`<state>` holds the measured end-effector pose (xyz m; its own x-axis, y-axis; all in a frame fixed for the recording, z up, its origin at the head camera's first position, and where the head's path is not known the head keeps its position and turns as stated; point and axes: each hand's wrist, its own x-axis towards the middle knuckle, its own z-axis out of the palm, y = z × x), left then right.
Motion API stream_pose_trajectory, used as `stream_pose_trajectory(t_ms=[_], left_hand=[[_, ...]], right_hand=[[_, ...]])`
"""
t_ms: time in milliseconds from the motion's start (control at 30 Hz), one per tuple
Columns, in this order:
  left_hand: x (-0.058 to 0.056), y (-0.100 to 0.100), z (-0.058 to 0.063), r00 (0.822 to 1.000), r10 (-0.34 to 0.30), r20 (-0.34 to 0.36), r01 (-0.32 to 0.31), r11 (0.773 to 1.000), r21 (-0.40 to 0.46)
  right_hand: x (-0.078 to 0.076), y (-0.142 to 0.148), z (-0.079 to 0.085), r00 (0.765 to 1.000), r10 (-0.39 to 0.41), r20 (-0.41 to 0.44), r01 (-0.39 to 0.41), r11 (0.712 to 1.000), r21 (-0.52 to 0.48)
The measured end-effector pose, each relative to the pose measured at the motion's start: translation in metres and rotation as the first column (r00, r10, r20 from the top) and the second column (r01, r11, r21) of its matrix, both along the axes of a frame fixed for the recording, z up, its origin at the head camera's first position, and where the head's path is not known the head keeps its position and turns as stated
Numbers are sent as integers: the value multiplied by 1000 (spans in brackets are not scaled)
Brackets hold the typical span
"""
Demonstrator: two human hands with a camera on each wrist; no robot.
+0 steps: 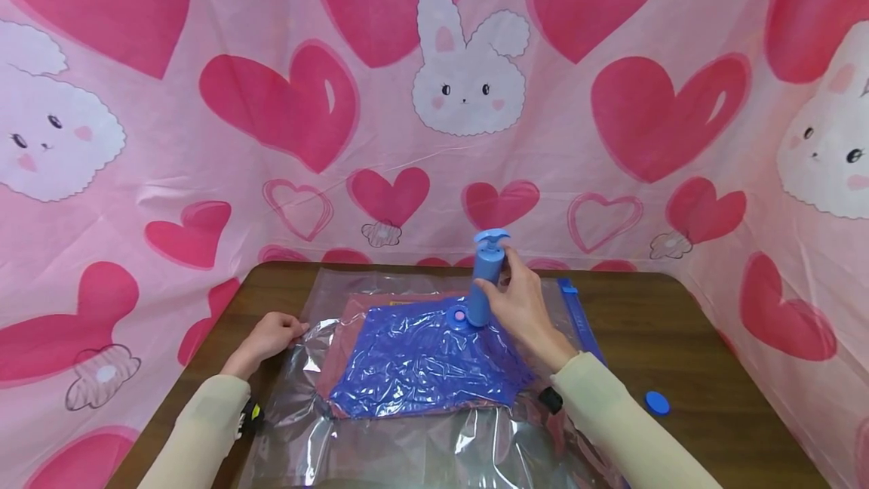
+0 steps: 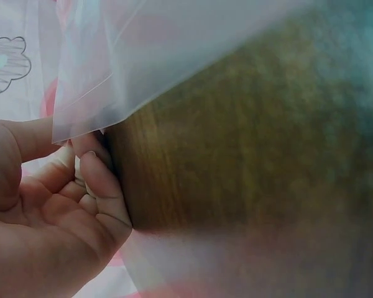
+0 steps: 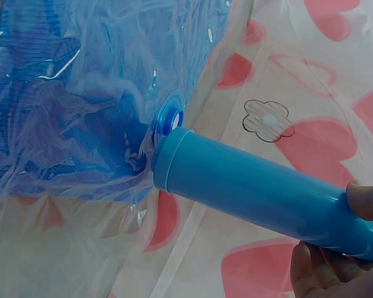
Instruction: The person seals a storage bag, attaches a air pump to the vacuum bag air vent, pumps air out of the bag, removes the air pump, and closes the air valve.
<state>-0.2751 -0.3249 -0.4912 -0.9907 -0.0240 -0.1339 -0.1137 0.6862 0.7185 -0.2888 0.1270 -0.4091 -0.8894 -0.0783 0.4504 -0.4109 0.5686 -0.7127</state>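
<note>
A clear plastic vacuum storage bag (image 1: 400,447) lies flat on the table, with blue fabric (image 1: 421,361) and pink fabric (image 1: 334,357) inside. My right hand (image 1: 524,312) grips a blue hand pump (image 1: 486,270), which stands nearly upright over the bag with its handle on top. In the right wrist view, the pump's lower end sits right beside the bag's round blue valve (image 3: 175,118), whose pale centre is uncovered. At the bag's left edge, my left hand (image 1: 274,336) pinches the plastic between thumb and finger.
A round blue cap (image 1: 657,403) lies on the brown wooden table (image 1: 686,338) at the right. The bag's blue zip strip with slider (image 1: 569,289) runs along its right side. Pink heart-and-rabbit cloth (image 1: 380,119) hangs behind and on both sides.
</note>
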Motion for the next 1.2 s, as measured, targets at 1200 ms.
stream_pose_trajectory(t_ms=[1200], left_hand=[[0,-1,-1,1000,-8,-4,8,1000,15]], right_hand=[[6,46,-4,992,-122,-36,122,992,-18]])
